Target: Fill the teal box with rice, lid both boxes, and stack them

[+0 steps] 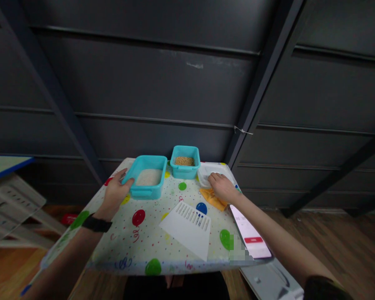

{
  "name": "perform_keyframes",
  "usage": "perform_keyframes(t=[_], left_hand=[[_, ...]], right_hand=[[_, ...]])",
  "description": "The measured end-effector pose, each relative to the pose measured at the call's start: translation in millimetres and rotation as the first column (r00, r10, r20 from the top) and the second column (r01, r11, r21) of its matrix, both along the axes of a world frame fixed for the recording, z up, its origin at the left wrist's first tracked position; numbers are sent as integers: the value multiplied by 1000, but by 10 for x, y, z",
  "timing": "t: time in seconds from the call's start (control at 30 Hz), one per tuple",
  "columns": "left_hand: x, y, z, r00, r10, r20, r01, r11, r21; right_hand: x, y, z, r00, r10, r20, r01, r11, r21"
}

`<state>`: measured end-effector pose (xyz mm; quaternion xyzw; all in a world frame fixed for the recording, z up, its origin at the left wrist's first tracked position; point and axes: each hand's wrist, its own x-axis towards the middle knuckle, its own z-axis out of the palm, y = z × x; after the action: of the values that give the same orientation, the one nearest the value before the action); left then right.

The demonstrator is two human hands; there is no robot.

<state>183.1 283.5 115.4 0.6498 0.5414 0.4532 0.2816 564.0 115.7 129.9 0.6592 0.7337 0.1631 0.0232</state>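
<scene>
My left hand (115, 193) grips the left rim of a teal tub (146, 177) that holds white grains, with the thumb over the edge. My right hand (221, 186) rests with fingers on a white dish (206, 171) at the table's far right. A smaller teal tub (185, 161) with tan grains stands at the back between the two. An orange cloth (211, 198) lies partly under my right wrist. A white slotted scraper (189, 223) lies flat in the middle of the table.
The small table (128, 246) has a white cover with coloured dots. A phone (251, 235) with a lit screen lies at its right edge under my forearm. Dark metal panels and slanted beams stand behind. White shelving (9, 208) sits at the left on wooden floor.
</scene>
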Motion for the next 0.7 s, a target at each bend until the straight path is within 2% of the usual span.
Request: perform_keyframes(t=[0.1, 0.2, 0.3, 0.43, 0.5, 0.6, 0.67, 0.7], left_hand=[[46, -30, 38, 999, -14, -52, 15, 1000, 23], [116, -109, 115, 989, 18, -149, 7, 986, 169], [172, -195, 199, 976, 74, -205, -1, 942, 336], [181, -258, 265, 975, 80, -206, 4, 926, 377], [168, -272, 286, 980, 68, -185, 3, 934, 358], [154, -296, 363, 994, 18, -108, 19, 944, 329], [157, -324, 464, 998, -55, -33, 63, 954, 294], [163, -342, 526, 996, -88, -10, 87, 958, 272]], right_hand=[[19, -32, 66, 1000, -13, 22, 13, 1000, 8], [52, -43, 122, 999, -38, 36, 36, 998, 50], [115, -69, 210, 994, -108, 10, 105, 980, 168], [227, -176, 456, 981, -182, -68, 194, 904, 382], [247, -243, 637, 983, -135, -126, 180, 852, 491], [145, -275, 938, 951, 36, -306, 184, 731, 657], [-26, -197, 1121, 860, 201, -468, 235, 658, 715], [-137, -119, 1197, 782, 299, -547, 260, 642, 722]])
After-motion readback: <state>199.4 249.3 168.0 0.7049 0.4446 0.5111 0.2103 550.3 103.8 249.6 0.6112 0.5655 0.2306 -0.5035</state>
